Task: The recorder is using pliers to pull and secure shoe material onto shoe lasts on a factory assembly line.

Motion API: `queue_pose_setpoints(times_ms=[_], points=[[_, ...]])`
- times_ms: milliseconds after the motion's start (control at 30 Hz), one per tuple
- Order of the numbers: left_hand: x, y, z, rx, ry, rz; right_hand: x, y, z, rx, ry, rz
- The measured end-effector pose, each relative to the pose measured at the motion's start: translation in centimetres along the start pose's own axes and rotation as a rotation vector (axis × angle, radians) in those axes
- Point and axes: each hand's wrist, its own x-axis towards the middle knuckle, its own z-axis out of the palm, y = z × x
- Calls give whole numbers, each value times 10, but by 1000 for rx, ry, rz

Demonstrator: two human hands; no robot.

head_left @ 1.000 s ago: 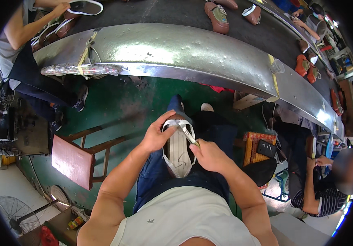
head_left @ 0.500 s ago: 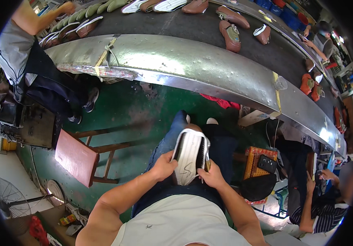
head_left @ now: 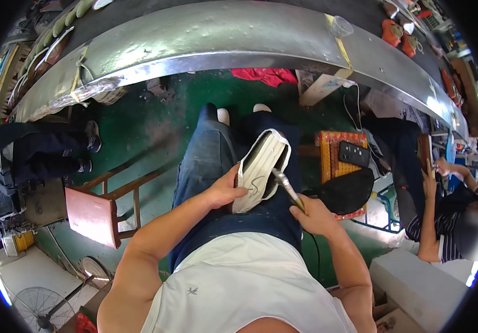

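A shoe upper on a last (head_left: 260,169) rests over my lap with its sole side up. That bottom is off-white with a dark drawn mark, and the rim of the upper is pale. My left hand (head_left: 228,190) grips its left edge, the thumb lying over the near part of the bottom. In my right hand (head_left: 314,213) is a slim hand tool (head_left: 288,187) with a metal shaft and a yellowish handle; its exact kind does not show. The tool's dark tip is at the right edge of the shoe bottom. My right fingers are closed round the handle.
A metal-edged workbench (head_left: 211,39) curves across the far side. A pink-topped stool (head_left: 91,213) stands left. To the right, a woven seat (head_left: 330,155) carries a phone (head_left: 354,154) and a black cloth (head_left: 345,191). Co-workers are at both sides; a fan (head_left: 41,311) is lower left.
The view has tipped downward, toward my lap. The shoe now leans to the right at its far end. My right hand has drawn away from the shoe, and the tool slants with its tip against it.
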Motion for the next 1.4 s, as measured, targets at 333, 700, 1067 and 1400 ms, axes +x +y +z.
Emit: queue_pose_setpoints(times_ms=[333, 700, 1067, 1400], points=[[-12, 17, 16, -621, -76, -34, 47, -61, -26, -511, -178, -177], [38, -62, -2, 171, 550, 146, 47, -29, 22, -97, -146, -136], [25, -26, 6, 654, 507, 513, 78, 7, 23, -246, 338, -164], [16, 17, 6, 1113, 111, 313, 61, 25, -24, 331, -283, 262]])
